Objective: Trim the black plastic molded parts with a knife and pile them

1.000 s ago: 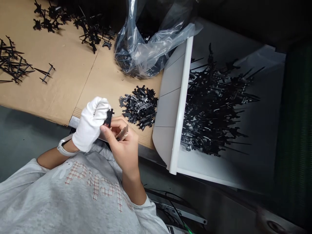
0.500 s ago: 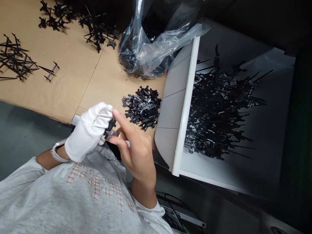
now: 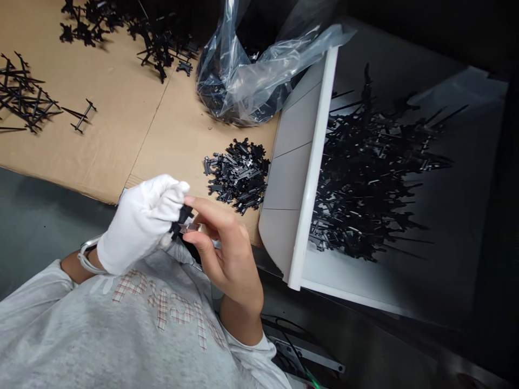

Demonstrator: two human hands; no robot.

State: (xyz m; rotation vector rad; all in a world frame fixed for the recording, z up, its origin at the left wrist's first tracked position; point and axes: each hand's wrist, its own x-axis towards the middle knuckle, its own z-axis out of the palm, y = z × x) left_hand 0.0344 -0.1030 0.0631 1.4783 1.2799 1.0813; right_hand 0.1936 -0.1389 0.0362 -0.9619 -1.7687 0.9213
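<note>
My left hand, in a white glove, is closed round a small black plastic part close to my chest. My bare right hand grips a small metal blade tool and presses it against that part, with the index finger stretched over it. Both hands hover just off the near edge of the cardboard sheet. A small heap of trimmed black parts lies on the cardboard just beyond my right hand.
A white bin to the right holds a big tangle of black sprues. A clear plastic bag with black parts sits at the back. Loose sprues and more parts lie on the cardboard's left and far side.
My right hand turned the blade tool against the part, its index finger coming over the top. The left hand lowered a little with the part. The view drifted slightly.
</note>
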